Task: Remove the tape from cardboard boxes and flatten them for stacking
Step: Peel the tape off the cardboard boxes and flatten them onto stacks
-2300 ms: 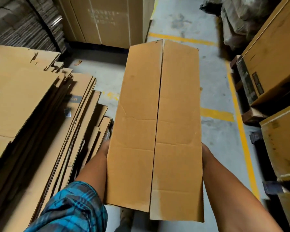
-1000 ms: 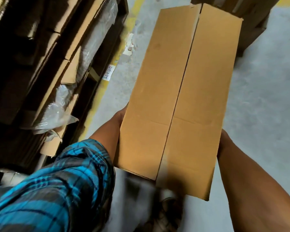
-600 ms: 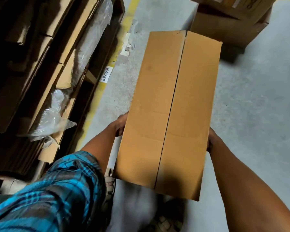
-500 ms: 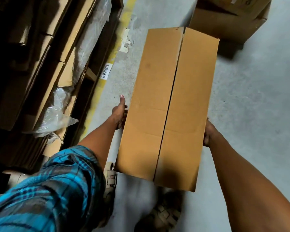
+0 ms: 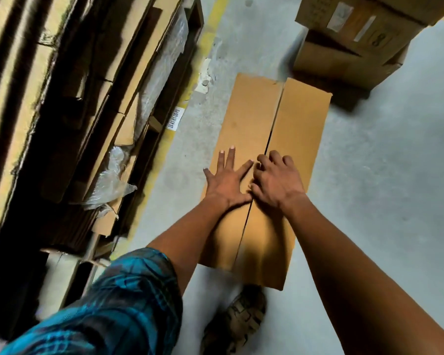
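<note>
A long, rectangular, tan corrugated cardboard box (image 5: 264, 160) lies on the grey concrete floor (image 5: 385, 190), its two top flaps meeting along a dark central seam that runs the length of the box away from the viewer. The flap surfaces are smooth and matt, with faint scuffs and a small nick at the far end of the seam.

The left hand (image 5: 226, 183) rests palm-down on the left flap, fingers straight and spread, thumb reaching toward the seam. The right hand (image 5: 274, 180) sits just beside it on the seam, its fingers curled with the tips digging at the flap edges; whether they pinch tape or only the cardboard edge cannot be told. Both bare forearms reach down over the near half of the box and cast a shadow there.

A blue-and-black plaid fabric sleeve (image 5: 118, 308) fills the lower left. A dark woven sandal (image 5: 237, 321) stands on the floor just at the near end of the box.

To the left, a stack of flattened brown cardboard sheets (image 5: 62, 98) shows rough edges and dark gaps, with crumpled clear plastic film (image 5: 110, 183) caught among them. A worn yellow painted floor line (image 5: 205, 44) runs beside the stack, and a small white printed label (image 5: 174, 118) lies on it, near the box's left side. Beyond the far end, well apart, are stacked brown cartons with white labels (image 5: 354, 37).
</note>
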`<state>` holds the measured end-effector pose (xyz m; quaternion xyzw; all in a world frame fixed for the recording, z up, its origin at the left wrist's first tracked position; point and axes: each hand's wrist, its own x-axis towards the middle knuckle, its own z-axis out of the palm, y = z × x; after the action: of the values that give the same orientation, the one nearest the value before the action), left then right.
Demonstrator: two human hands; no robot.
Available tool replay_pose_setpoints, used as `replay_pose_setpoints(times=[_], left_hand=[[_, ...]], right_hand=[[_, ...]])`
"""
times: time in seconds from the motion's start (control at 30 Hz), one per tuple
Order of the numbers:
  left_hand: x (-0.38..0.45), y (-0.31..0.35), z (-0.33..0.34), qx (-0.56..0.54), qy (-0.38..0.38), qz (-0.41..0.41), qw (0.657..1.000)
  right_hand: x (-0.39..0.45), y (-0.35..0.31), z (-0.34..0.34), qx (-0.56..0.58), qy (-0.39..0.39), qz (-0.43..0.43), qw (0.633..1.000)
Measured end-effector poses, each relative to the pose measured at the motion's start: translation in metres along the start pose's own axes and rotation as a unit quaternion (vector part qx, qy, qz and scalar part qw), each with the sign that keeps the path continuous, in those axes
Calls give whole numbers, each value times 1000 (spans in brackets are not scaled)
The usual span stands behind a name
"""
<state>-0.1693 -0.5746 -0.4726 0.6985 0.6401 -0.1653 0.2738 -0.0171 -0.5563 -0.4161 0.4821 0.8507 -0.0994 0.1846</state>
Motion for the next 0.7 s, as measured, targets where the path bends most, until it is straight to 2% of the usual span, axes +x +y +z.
replay_pose_setpoints(times=[0.13,0.23,0.33,0.47,0.53,0.7], left_hand=[[3,3,-6,38,-63,4,997],[4,4,-11,61,-98,3,993],[2,6,-17,75,-115,7,991],[1,4,-14,67,-97,11,993],[1,3,-6,52,-70,10,996],[3,7,15,66,6,-2,998]], right_hand=[[-10,-20,-21,-30,-12,94,995],[-24,-30,-47,-110,-111,132,979],[-37,-17,-54,-95,-212,226,946],[-48,23,-32,0,-296,368,881],[-52,33,-10,77,-297,396,865],[-43,30,53,206,-202,429,856]])
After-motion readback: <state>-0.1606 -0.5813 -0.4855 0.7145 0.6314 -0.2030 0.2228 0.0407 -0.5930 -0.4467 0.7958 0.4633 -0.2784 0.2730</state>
